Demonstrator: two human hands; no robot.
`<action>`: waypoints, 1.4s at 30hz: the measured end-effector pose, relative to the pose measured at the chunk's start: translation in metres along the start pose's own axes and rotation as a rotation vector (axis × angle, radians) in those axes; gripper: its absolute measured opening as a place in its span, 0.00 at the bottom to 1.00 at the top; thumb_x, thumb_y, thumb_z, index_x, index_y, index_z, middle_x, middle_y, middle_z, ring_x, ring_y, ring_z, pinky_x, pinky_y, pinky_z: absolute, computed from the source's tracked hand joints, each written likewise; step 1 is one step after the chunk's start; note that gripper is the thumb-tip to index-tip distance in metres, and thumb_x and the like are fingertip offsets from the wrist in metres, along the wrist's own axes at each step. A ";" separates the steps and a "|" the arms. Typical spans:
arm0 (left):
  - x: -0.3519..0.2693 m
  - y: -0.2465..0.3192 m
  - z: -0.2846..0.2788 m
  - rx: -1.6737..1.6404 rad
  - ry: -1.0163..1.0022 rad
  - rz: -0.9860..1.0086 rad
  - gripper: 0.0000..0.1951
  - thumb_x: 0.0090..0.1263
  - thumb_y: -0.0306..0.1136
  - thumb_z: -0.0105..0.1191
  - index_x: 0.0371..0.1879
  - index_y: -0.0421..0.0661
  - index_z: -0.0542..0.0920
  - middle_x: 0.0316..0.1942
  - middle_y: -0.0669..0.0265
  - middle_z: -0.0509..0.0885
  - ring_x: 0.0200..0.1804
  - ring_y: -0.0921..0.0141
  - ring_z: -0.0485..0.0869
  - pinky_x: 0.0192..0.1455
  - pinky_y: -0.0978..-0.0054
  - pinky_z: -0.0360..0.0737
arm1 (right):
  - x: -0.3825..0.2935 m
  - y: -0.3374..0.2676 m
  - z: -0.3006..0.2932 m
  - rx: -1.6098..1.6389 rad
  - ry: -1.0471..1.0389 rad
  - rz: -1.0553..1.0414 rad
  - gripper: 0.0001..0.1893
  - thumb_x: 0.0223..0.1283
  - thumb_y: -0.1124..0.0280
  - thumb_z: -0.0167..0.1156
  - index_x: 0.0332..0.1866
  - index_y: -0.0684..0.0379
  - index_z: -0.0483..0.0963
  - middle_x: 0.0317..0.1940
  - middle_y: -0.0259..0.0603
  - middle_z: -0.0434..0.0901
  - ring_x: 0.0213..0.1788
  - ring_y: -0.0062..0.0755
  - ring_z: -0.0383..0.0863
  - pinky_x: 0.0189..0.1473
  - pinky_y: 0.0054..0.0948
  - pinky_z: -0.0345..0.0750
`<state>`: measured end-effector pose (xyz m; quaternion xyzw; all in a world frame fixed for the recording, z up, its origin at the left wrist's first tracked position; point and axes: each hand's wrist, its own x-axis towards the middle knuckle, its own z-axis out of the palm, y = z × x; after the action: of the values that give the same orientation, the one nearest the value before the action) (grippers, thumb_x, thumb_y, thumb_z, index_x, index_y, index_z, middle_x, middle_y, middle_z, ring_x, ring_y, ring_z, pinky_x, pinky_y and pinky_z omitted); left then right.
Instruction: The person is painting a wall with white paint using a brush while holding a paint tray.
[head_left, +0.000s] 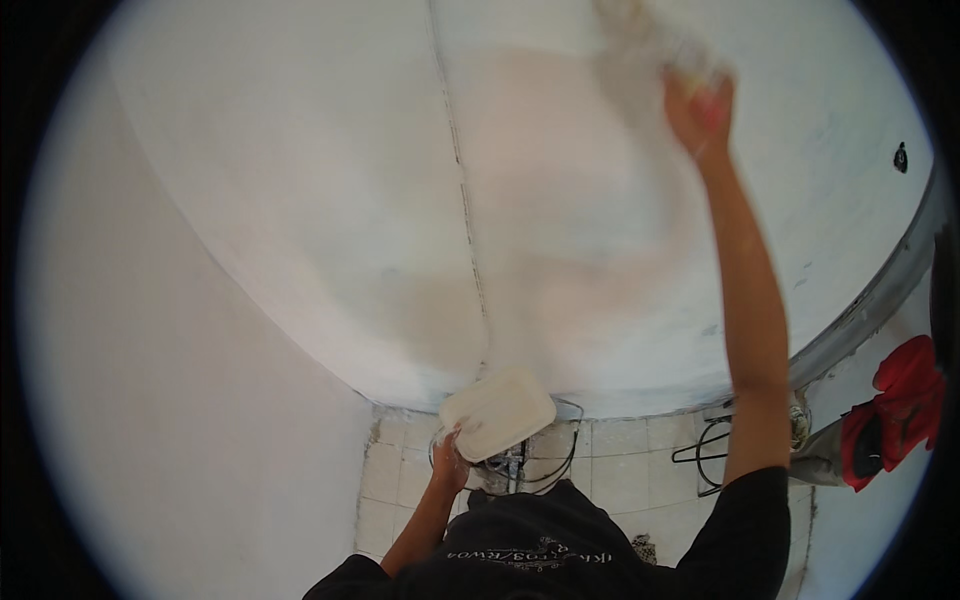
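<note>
My right hand (701, 120) is raised to the upper right against a whitish wall (360, 187). It grips a paintbrush-like tool (634, 26), blurred by motion, with pale bristles and some red near my palm. The tool's contact with the wall is too blurred to tell. Low in front of my body, my left hand (451, 466) holds a shallow cream plastic tub (506, 412) by its near left edge. Pale smears mark the fingers and the tub's inside. A dark, broken vertical crack (466, 217) runs down the wall above the tub.
Another wall (187, 375) meets this one at the left corner. Beneath the tub, black cables (574, 450) and a metal stand (514, 469) occupy the tiled floor (626, 450). A black wire frame (705, 456) and red clothing (904, 412) lie rightward. A dark wall hole (901, 158) shows far right.
</note>
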<state>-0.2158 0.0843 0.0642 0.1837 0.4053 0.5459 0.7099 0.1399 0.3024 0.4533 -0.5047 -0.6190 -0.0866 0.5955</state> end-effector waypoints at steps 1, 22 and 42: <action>-0.002 -0.004 0.005 -0.005 0.015 -0.018 0.22 0.67 0.39 0.33 0.56 0.40 0.62 0.54 0.57 0.69 0.57 0.63 0.69 0.58 0.64 0.66 | -0.039 0.016 0.014 0.028 -0.044 -0.029 0.18 0.51 0.67 0.57 0.46 0.63 0.66 0.42 0.40 0.73 0.45 0.29 0.70 0.48 0.30 0.65; -0.003 -0.073 0.063 0.032 0.005 -0.013 0.21 0.67 0.38 0.35 0.57 0.39 0.61 0.55 0.57 0.68 0.56 0.62 0.69 0.57 0.64 0.67 | -0.221 0.060 -0.054 0.537 0.070 -0.005 0.05 0.47 0.86 0.50 0.25 0.64 0.71 0.37 0.48 0.76 0.41 0.36 0.77 0.45 0.25 0.72; -0.016 -0.098 0.074 -0.005 0.058 -0.050 0.22 0.66 0.37 0.33 0.58 0.40 0.60 0.55 0.59 0.69 0.57 0.64 0.69 0.59 0.65 0.66 | -0.258 0.094 -0.066 0.521 0.146 0.081 0.06 0.43 0.86 0.52 0.21 0.62 0.71 0.30 0.39 0.75 0.37 0.30 0.76 0.40 0.23 0.71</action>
<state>-0.0984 0.0496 0.0459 0.1555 0.4289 0.5340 0.7118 0.1944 0.1658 0.2124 -0.3511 -0.5551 0.0632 0.7514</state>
